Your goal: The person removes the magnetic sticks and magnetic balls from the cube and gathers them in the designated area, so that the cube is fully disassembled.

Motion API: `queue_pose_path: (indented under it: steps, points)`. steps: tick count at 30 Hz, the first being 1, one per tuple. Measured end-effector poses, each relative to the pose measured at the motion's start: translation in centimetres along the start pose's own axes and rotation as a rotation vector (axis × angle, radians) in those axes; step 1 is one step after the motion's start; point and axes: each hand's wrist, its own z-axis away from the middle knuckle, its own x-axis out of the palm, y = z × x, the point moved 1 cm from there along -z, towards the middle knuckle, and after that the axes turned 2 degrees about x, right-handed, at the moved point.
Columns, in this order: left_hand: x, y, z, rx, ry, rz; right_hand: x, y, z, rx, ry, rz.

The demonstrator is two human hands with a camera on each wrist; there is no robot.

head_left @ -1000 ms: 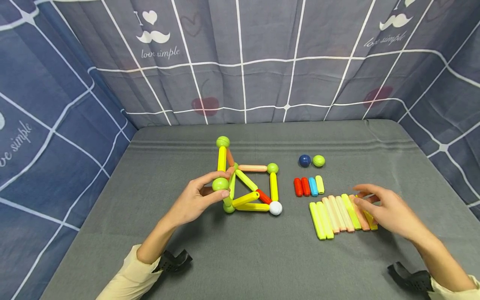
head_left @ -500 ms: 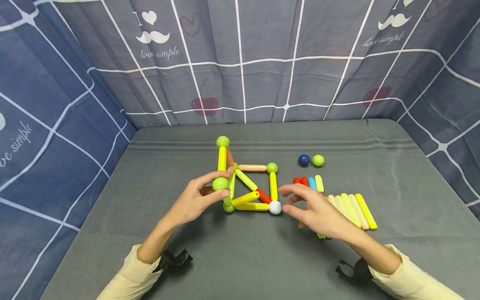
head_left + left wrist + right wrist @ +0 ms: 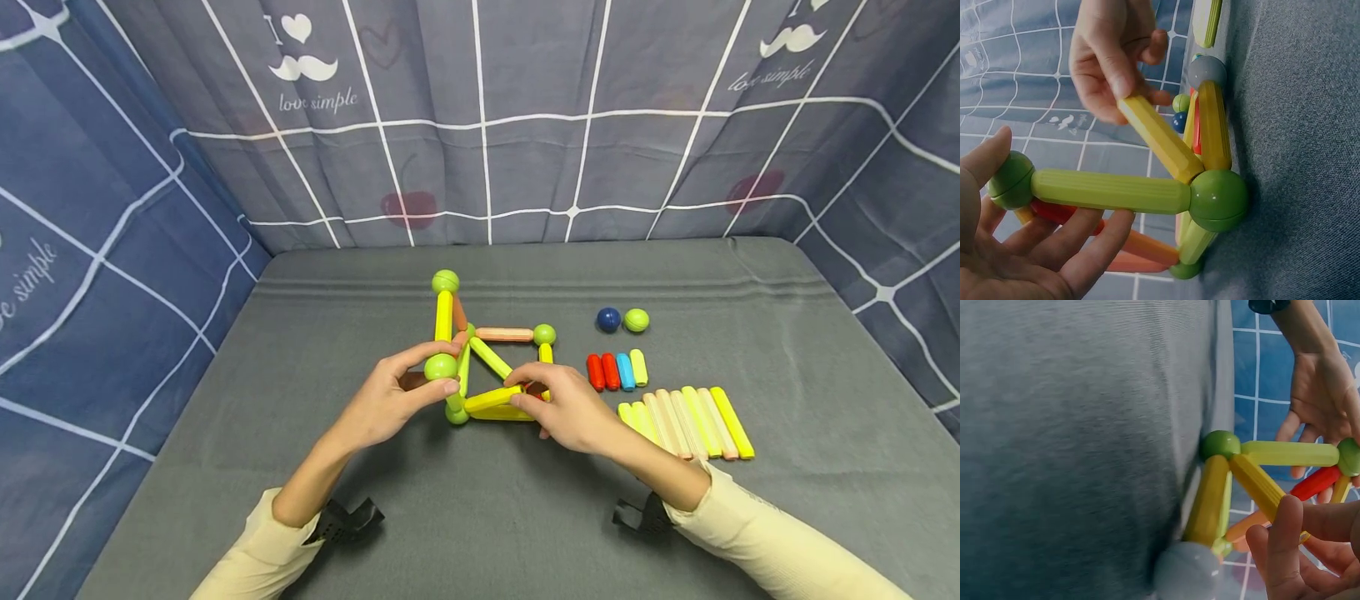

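Note:
A frame of rods and balls, in the style of a magnetic stick set, stands at the middle of the table. My left hand (image 3: pixel 386 400) holds its raised near green ball (image 3: pixel 440 367) between thumb and fingers. My right hand (image 3: pixel 573 408) pinches the free end of a yellow rod (image 3: pixel 492 398). That rod slants up from the lower green ball (image 3: pixel 1219 200), as the left wrist view shows. The white ball (image 3: pixel 1188 572) at the near right corner is hidden by my right hand in the head view. A tall yellow rod (image 3: pixel 444 315) leads to another green ball (image 3: pixel 446 282).
Right of the frame lies a row of long yellow, green and pale orange rods (image 3: pixel 693 423). Behind them are short red, blue and green rods (image 3: pixel 625 371). A dark blue ball (image 3: pixel 608 319) and a loose green ball (image 3: pixel 637 320) sit farther back, before the curtain (image 3: pixel 525 167).
My right hand has moved left from the row of long rods to the frame and now pinches the slanted yellow rod, its free end slightly shifted. My left hand stays on the green ball.

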Motion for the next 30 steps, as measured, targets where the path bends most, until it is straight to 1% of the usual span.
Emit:
queue_pose_path:
  steps: [6,9,12,15,18,25,27,29,30]
  points:
    - [-0.1,0.0,0.0,0.001,0.001,-0.001,0.0,0.9,0.5,0.011,-0.001,-0.04]
    - [-0.1,-0.1,0.0,0.0,0.004,-0.003,-0.1,1.1,0.6,0.014,0.013,-0.059]
    - [-0.1,-0.1,0.1,-0.001,0.007,0.002,-0.3,1.1,0.9,0.02,0.044,-0.12]
    - [-0.1,-0.1,0.1,0.001,0.009,0.003,-1.0,1.1,1.5,0.029,0.088,-0.213]
    - [-0.1,-0.1,0.1,0.003,0.006,0.007,-2.1,1.3,2.4,0.017,0.139,-0.278]
    - [-0.2,0.0,0.0,-0.003,-0.002,0.008,-5.7,2.3,5.3,-0.053,0.279,-0.336]
    - [-0.1,0.0,0.0,-0.006,-0.002,0.009,-7.0,2.8,6.3,-0.053,0.326,-0.378]
    - [-0.1,0.0,0.0,-0.008,0.001,0.013,-8.3,3.3,7.2,-0.033,0.373,-0.41]
    - [-0.1,0.0,0.0,-0.009,0.003,0.014,-9.0,3.7,7.6,-0.02,0.399,-0.408]
